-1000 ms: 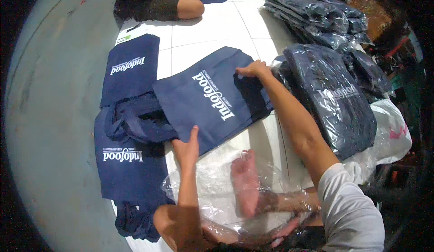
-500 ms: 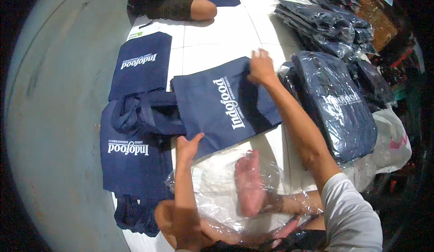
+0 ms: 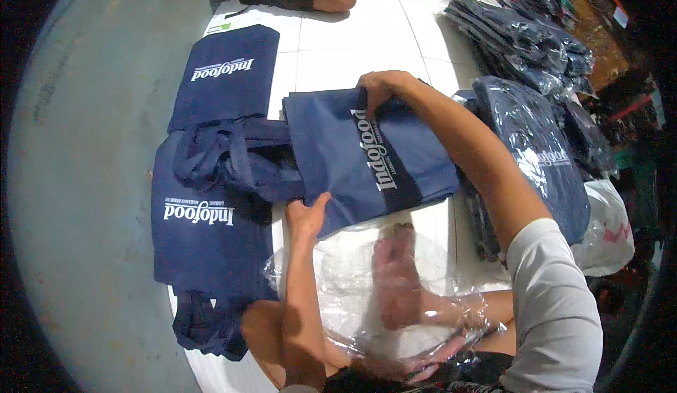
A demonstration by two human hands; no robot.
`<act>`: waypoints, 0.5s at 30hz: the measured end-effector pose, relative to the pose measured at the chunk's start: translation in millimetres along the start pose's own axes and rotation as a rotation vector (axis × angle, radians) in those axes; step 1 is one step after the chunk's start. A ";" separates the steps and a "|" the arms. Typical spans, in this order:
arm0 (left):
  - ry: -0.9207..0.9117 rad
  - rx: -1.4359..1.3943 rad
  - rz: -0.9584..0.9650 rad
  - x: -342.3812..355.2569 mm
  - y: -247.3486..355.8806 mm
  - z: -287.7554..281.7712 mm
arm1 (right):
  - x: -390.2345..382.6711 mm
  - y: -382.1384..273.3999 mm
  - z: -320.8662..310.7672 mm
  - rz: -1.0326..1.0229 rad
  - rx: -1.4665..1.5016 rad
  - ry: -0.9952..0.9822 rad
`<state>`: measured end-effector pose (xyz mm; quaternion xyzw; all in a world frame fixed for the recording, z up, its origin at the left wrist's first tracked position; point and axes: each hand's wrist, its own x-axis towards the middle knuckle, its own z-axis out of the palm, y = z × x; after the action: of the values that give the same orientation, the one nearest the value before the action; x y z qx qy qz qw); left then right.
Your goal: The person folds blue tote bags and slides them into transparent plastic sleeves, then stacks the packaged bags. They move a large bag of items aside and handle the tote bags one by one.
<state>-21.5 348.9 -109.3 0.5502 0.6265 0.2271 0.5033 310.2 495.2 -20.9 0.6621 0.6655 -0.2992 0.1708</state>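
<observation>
From the head view, the person is holding a navy bag stack at a slant over the white floor, between the loose bags and a plastic-wrapped bundle. The left hand is pinching the near-left corner — thumb flat on top, fingers nearly closed and seemingly tucked under — probably keeping the layers together. The right hand is bending over the far edge with a digit pressing on the face; most of its fingers are hiding, so can't tell how tight. Clear plastic is lying around the foot, likely parked there for easy reach.
</observation>
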 end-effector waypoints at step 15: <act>-0.304 -0.848 -0.066 58.7 -77.7 7.0 | -180.2 -60.9 194.0 -0.356 -0.369 0.776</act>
<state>-44.6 378.3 -199.5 0.3022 0.4141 0.3644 0.7775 229.2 237.1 -46.0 0.5591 0.8257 0.0693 -0.0299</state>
